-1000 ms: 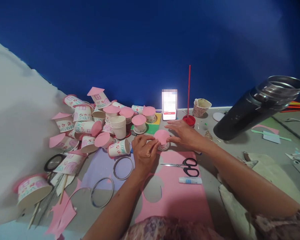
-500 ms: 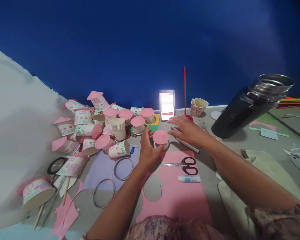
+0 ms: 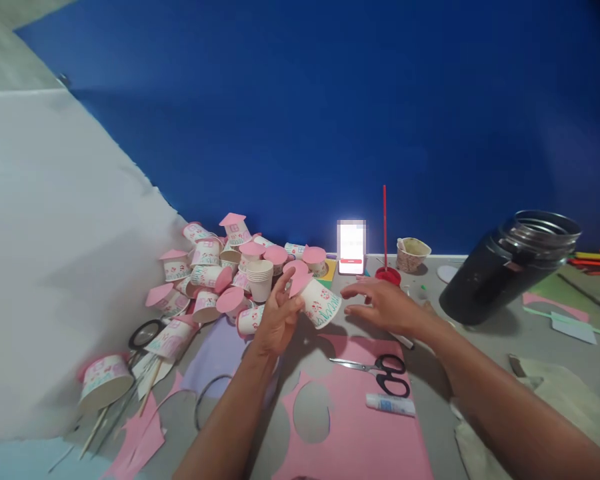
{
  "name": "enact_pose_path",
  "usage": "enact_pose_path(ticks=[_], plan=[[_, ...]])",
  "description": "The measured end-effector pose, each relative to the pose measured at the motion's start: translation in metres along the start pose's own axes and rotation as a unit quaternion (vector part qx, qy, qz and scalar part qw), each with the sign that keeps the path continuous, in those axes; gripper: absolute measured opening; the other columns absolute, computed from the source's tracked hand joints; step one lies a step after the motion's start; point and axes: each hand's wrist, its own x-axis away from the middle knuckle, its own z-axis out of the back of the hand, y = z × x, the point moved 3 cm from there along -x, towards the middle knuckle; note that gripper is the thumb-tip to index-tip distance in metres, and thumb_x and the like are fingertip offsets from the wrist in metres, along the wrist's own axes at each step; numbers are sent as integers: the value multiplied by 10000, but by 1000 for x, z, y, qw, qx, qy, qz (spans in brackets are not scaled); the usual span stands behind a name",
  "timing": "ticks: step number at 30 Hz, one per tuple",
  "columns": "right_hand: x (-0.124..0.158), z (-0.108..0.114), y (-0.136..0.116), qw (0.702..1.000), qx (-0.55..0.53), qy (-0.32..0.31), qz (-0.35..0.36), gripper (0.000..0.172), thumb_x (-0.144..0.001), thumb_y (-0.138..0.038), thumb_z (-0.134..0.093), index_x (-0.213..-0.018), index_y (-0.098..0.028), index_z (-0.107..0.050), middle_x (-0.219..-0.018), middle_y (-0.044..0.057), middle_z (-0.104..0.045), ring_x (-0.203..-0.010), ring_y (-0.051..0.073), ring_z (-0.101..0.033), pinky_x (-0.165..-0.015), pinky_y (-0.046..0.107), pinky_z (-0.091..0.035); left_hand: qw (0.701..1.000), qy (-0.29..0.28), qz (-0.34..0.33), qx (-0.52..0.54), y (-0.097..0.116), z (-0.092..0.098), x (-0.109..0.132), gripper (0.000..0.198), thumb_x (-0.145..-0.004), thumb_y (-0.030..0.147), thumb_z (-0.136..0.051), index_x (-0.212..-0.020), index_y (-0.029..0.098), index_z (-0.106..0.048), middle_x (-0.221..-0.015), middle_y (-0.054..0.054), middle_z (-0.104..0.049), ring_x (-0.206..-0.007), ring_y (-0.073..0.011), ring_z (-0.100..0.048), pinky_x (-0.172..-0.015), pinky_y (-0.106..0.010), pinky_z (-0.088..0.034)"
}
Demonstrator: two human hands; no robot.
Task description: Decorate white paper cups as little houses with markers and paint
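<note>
Left hand (image 3: 279, 321), partly hidden, grips tilted pink-roofed white paper cup (image 3: 322, 304); right hand (image 3: 380, 304), empty, hangs half-open beside it.

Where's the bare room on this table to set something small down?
A wide bare patch lies between the black bottle, white card and beige cloth. A smaller one borders the pink sheet, below the paper cup in the left hand. It's crowded at left, where decorated cups pile up; scissors and glue occupy the sheet.
</note>
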Motion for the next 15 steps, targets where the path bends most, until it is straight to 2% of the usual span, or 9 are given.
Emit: enact_pose_path(ticks=[3, 6, 8, 10, 12, 15], plan=[[0, -10, -8, 987, 156, 33, 16, 227, -1009, -337, -629, -1126, -228, -790, -1053, 128, -827, -1068, 330, -736, -807, 391, -552, 1000, 25, -5, 5, -1, -4, 2, 836, -633, 310, -983, -1383, 222, -623, -1141, -63, -749, -1062, -230, -726, -892, -311, -567], [0, -16, -11, 983, 173, 60, 27, 335, -1059, -319, -493, -898, -226, -771, -844, 110, -785, -890, 278, -710, -775, 359, -509, 999, 48, -2, 0, -3, -10, 5, 845, -625, 328, -991, -1372, 216, -612, -1157, -77, -739, -1063, -235, -724, -921, -341, -562], [0, -16, -8, 994, 59, 92, 13, 370, -1020, -330, -531, -705, -229, -697, -709, 76, -706, -770, 237, -640, -806, 359, -489, 998, 55, 2, 1, -4, -13, 7, 907, -618, 368, -1003, -1405, 216, -580, -1210, -98, -730, -1102, -254, -712, -942, -364, -552], [0, -17, -3, 989, -96, 113, -19, 351, -941, -361, -626, -616, -231, -648, -624, 36, -625, -696, 203, -560, -823, 359, -471, 999, 47, 6, 4, -5, -16, 9, 964, -618, 418, -1009, -1443, 222, -550, -1279, -118, -714, -1156, -275, -693, -970, -387, -538], [-2, -19, 1, 971, -206, 113, -52, 321, -878, -406, -683, -611, -229, -669, -600, 17, -606, -651, 181, -517, -776, 349, -459, 1000, 28, 8, -1, -6, -18, 12, 989, -625, 454, -1003, -1465, 226, -535, -1309, -128, -701, -1198, -289, -673, -995, -404, -521], [-5, -24, 5, 944, -299, 100, -97, 362, -854, -523, -673, -687, -206, -729, -668, 45, -694, -613, 167, -539, -645, 323, -445, 999, 23, 18, -19, -8, -16, 17, 932, -650, 437, -988, -1449, 240, -552, -1259, -114, -697, -1185, -278, -669, -972, -398, -516]])
